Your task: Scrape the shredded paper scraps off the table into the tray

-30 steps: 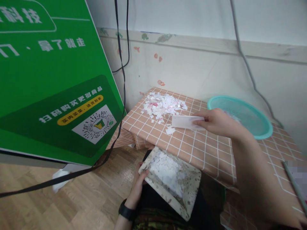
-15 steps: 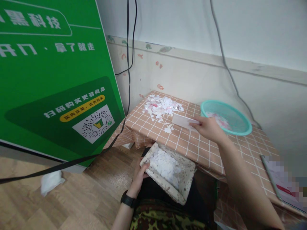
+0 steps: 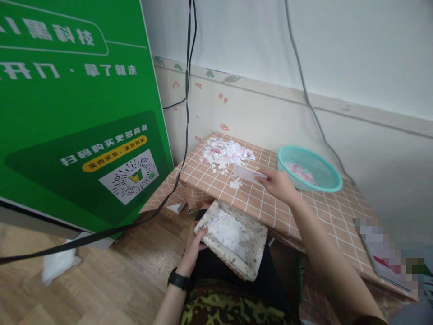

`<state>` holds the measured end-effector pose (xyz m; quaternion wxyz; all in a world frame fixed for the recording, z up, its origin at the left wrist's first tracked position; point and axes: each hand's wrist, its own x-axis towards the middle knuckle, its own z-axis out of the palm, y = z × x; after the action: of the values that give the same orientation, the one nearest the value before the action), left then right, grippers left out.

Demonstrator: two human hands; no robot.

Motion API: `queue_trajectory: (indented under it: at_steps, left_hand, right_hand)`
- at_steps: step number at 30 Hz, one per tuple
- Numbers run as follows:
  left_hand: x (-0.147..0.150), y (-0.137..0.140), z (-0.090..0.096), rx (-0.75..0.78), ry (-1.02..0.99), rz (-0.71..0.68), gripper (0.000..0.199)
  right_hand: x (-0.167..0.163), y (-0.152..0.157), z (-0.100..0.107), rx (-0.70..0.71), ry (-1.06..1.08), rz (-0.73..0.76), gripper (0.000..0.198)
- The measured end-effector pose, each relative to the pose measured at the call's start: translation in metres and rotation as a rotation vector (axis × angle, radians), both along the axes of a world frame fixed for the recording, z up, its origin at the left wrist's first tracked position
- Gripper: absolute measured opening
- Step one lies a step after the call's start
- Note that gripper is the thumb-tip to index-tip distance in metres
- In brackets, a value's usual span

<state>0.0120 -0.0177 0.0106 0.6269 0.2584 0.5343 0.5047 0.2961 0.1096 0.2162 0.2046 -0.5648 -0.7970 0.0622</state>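
Observation:
My left hand grips the near-left rim of a pale patterned rectangular bin on my lap, just below the table edge. White paper scraps lie in the bin. Over the table, my right hand pinches the right end of a flat white card. Close to the card's lower left sits a small cluster of scraps. Beyond it spreads a larger pile of white and pink paper scraps.
A turquoise mesh basket with pink and white scraps stands on the checked tablecloth. A black cable hangs before the green cabinet. A white bag lies on the floor. A flat panel, partly blurred, is at right.
The camera view has shifted slightly, so the table, basket and both hands appear a little further left. My right hand still holds the card near the small cluster; the left still holds the bin.

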Motion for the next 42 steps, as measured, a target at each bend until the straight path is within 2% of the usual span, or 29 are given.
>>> queue_trajectory:
  at_steps: [7, 12, 19, 25, 35, 42]
  left_hand:
    - [-0.002, 0.001, 0.000, -0.006, 0.025, 0.015, 0.042]
    - [-0.003, 0.003, -0.004, -0.014, 0.019, -0.005, 0.043]
    - [-0.003, 0.004, -0.013, 0.003, 0.014, -0.010, 0.041]
    - [-0.004, 0.003, -0.016, -0.004, 0.013, -0.013, 0.042]
    - [-0.004, 0.002, -0.013, -0.002, -0.004, -0.018, 0.042]
    - [-0.005, 0.002, -0.015, -0.001, -0.003, -0.035, 0.045]
  right_hand:
    - [0.003, -0.009, -0.010, 0.009, 0.107, -0.024, 0.034]
    - [0.006, -0.010, -0.017, -0.039, 0.120, 0.022, 0.032]
    - [0.024, -0.024, -0.036, 0.143, 0.161, -0.124, 0.035]
    - [0.016, -0.049, -0.048, 0.144, 0.179, -0.131, 0.031]
    - [0.010, -0.073, -0.045, 0.163, 0.254, -0.103, 0.027]
    - [-0.005, -0.060, -0.046, 0.150, 0.161, -0.080, 0.028]
